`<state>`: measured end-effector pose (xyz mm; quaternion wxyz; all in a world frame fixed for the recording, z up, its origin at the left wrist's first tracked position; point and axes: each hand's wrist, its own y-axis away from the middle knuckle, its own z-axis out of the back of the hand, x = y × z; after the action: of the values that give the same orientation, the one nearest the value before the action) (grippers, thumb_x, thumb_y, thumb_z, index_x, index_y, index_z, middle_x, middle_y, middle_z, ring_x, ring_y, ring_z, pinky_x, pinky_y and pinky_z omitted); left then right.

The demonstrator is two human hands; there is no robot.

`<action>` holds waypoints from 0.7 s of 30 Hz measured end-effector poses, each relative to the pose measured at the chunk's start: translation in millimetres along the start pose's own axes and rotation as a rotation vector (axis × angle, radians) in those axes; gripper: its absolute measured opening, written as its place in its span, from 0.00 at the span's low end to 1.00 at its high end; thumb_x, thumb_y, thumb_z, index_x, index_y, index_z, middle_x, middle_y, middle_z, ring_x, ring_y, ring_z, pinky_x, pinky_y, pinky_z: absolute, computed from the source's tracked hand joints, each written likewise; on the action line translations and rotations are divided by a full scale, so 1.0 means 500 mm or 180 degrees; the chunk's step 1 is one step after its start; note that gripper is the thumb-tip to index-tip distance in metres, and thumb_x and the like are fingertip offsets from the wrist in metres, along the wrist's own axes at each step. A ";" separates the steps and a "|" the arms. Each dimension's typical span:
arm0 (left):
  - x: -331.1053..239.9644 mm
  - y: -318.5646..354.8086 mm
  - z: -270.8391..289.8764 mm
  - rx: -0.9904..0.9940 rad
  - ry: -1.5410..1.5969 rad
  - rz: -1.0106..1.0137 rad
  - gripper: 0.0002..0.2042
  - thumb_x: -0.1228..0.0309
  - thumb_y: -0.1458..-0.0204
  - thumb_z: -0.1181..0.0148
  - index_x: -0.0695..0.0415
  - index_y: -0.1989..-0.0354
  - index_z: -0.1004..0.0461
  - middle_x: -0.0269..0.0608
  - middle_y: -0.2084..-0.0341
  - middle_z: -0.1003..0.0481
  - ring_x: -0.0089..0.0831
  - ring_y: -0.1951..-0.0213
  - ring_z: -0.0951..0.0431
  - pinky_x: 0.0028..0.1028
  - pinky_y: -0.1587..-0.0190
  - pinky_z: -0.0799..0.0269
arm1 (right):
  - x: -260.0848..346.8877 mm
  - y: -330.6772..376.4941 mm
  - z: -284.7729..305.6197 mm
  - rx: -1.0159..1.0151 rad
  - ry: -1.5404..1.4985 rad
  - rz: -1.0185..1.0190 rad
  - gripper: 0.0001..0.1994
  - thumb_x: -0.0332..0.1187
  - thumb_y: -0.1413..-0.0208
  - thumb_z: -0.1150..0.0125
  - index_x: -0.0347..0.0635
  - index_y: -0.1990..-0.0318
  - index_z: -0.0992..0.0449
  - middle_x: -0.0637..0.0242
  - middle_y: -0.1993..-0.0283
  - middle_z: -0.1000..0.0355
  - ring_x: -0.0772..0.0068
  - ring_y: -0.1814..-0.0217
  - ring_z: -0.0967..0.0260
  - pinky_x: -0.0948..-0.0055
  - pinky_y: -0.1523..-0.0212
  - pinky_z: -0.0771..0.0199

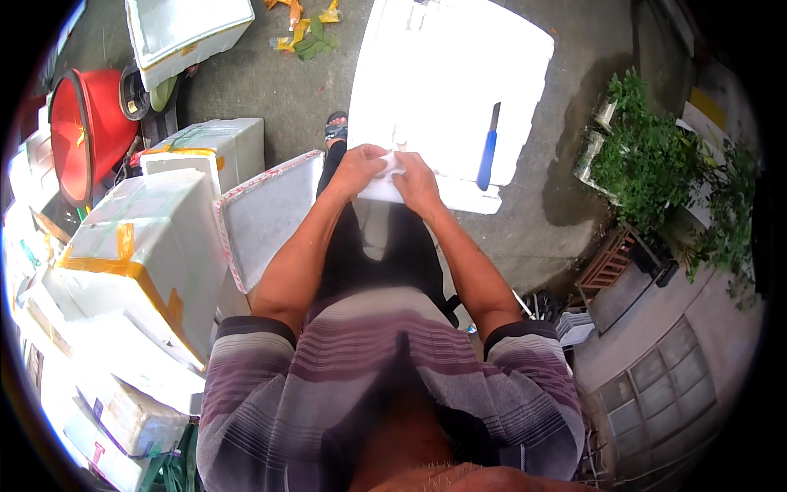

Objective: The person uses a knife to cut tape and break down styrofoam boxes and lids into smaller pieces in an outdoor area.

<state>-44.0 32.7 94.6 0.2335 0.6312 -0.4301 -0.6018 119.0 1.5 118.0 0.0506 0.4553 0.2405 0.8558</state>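
Viewing remotely, I find a broad, flat white surface (451,82), apparently foam; on it, a slim, smooth blue-handled knife (488,156); then the left hand (359,169) and right hand (419,184), both pinching a small white piece (388,167) near the closest edge. It looks light, soft, tearable; I'd hold opposite sides.

Small white piece (388,166) between the fingers (371,152)

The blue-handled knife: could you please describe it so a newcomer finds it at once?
Find the big white foam surface ahead. On it, right of the right hand, lies the knife, blade pointing away. Its blue handle stands out against the white.
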 end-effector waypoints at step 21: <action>-0.093 -0.017 -0.062 -0.1577 -0.0532 -0.1458 0.12 0.72 0.52 0.40 0.64 0.60 0.28 0.44 0.65 0.25 0.33 0.61 0.26 0.28 0.57 0.32 | -0.066 0.010 0.025 -0.0536 -0.0202 -0.0483 0.18 0.31 0.48 0.42 0.32 0.50 0.31 0.58 0.61 0.27 0.71 0.71 0.28 0.73 0.67 0.28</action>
<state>-7.7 68.5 119.1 0.2025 0.5839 -0.1357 -0.7744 148.8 -8.7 101.2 0.1609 0.4568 0.1999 0.8518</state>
